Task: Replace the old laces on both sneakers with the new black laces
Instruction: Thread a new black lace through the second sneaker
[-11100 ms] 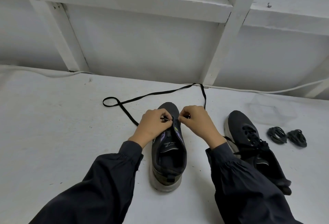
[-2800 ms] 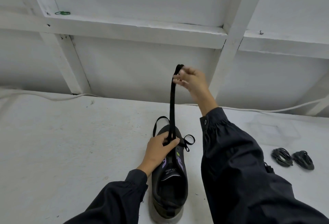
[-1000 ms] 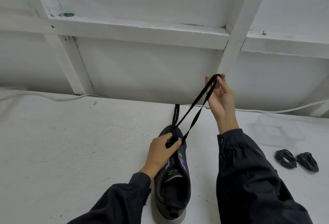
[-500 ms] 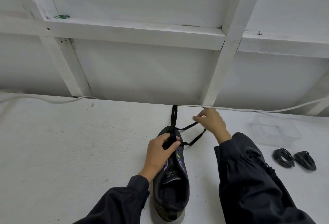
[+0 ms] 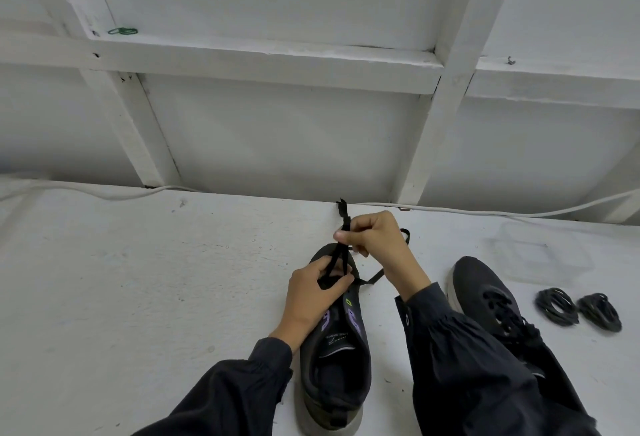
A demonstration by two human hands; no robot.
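Observation:
A dark sneaker (image 5: 337, 359) with purple marks stands toe-away in the middle of the white surface. My left hand (image 5: 311, 291) grips its toe end, thumb pressing over the front eyelets. A flat black lace (image 5: 343, 219) rises from under that thumb. My right hand (image 5: 375, 239) pinches both strands just above the toe, and the lace ends stick up past my fingers. A slack loop of the lace (image 5: 374, 276) trails to the right of the shoe. A second dark sneaker (image 5: 485, 293), laced, lies at the right, partly behind my right sleeve.
Two coiled bundles of black lace (image 5: 557, 305) (image 5: 599, 311) lie at the far right. A clear plastic box (image 5: 540, 255) sits behind them. A white cable (image 5: 519, 212) runs along the foot of the white framed wall.
My right hand came down from its raised pull, swung left and now pinches the lace strands close above the toe. My left hand stayed on the shoe's front.

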